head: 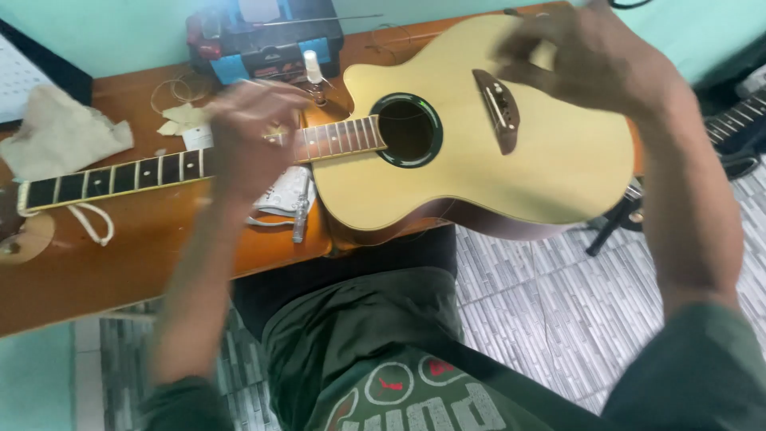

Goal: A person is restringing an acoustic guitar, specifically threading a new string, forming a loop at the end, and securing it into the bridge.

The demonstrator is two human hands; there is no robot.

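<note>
Wooden orange table [96, 271] carries an acoustic guitar [479, 152] with no strings.
Left hand [251, 136] is blurred over the neck [120, 179], its grip I cannot tell; right hand [582, 56] hovers with loose, parted fingers above the bridge [496, 108]. Better to steady the neck first. Behind stands a blue toolbox [263, 40].
</note>
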